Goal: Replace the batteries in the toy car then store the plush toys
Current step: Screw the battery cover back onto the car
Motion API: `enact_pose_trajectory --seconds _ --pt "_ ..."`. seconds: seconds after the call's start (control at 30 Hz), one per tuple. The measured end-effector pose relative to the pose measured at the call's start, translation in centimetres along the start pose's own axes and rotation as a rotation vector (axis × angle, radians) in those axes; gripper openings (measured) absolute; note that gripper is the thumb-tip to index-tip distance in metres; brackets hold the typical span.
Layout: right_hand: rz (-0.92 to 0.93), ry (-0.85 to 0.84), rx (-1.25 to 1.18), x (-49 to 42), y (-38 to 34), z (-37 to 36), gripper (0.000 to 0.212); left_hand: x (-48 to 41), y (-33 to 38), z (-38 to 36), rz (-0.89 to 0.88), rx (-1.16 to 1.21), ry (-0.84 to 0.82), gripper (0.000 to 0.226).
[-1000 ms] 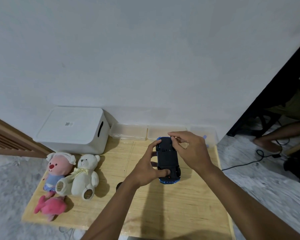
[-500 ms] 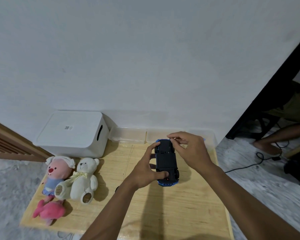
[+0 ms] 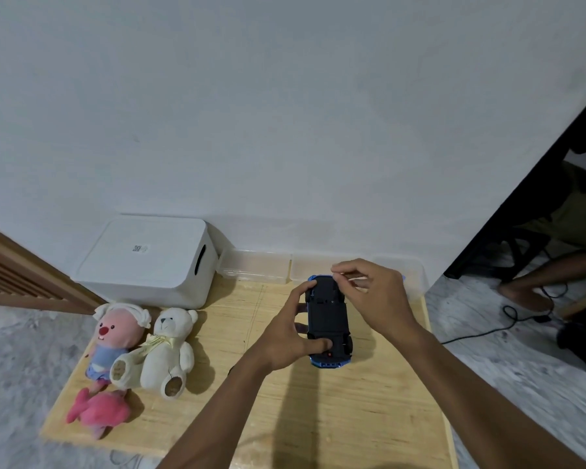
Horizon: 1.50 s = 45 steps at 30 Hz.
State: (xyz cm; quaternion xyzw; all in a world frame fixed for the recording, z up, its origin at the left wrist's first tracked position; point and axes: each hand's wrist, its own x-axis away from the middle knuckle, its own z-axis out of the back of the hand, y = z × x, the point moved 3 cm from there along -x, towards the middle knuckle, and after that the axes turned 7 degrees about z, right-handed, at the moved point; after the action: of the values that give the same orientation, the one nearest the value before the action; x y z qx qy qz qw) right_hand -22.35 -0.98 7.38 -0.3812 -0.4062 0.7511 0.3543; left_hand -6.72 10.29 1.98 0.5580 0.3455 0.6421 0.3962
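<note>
A blue toy car (image 3: 328, 316) lies upside down on the wooden table (image 3: 318, 418), black underside facing up. My left hand (image 3: 284, 336) grips its left side, thumb pressed near the rear end. My right hand (image 3: 372, 296) hovers over the car's far end, fingertips pinched on a thin tool (image 3: 352, 277) with a blue end. At the table's left lie three plush toys: a pink-faced doll (image 3: 115, 330), a white bear (image 3: 169, 346) and a pink plush (image 3: 98, 411).
A white lidded storage box (image 3: 149, 258) stands at the back left against the wall. Clear plastic containers (image 3: 254, 265) line the table's far edge. On the floor to the right are a black cable (image 3: 508, 316) and another person's leg (image 3: 538, 282).
Both hands stay on the car in almost the same pose. The view has shifted slightly; the right fingertips have edged a little along the car's far end.
</note>
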Motion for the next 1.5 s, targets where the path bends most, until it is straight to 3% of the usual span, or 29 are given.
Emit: enact_pose_trajectory --seconds 0.1,0.27,0.47,0.63,0.87,1.07,1.17,1.27,1.5 --pt "-0.042 0.032 0.003 -0.3 -0.1 0.0 0.009 -0.1 0.1 0.2 -0.004 -0.005 -0.002 0.099" --pt "0.14 -0.03 0.118 -0.1 -0.9 -0.1 0.015 -0.1 0.2 0.4 -0.004 -0.011 -0.008 0.099" --pt "0.01 0.054 0.043 -0.3 -1.1 -0.1 0.011 0.1 0.5 0.9 -0.011 -0.025 -0.009 0.1" --pt "0.184 -0.062 0.199 0.1 -2.3 0.0 0.015 0.4 0.8 1.3 -0.027 -0.035 -0.016 0.1" --pt "-0.001 0.006 0.099 -0.5 -3.9 -0.6 0.008 1.2 1.5 2.8 -0.061 -0.05 -0.054 0.099" --pt "0.113 -0.028 0.173 0.5 -6.2 -2.8 0.018 2.9 1.6 5.0 -0.086 -0.064 -0.09 0.099" --pt "0.022 0.04 0.111 0.7 -7.0 -3.7 0.008 3.5 1.5 6.2 -0.096 -0.072 -0.108 0.099" --pt "-0.036 0.103 0.092 1.1 -7.5 -4.5 0.012 4.0 1.4 7.1 -0.104 -0.076 -0.128 0.1" --pt "0.104 0.044 0.232 1.9 -9.3 -6.1 0.017 4.9 1.0 8.5 -0.122 -0.098 -0.154 0.099"
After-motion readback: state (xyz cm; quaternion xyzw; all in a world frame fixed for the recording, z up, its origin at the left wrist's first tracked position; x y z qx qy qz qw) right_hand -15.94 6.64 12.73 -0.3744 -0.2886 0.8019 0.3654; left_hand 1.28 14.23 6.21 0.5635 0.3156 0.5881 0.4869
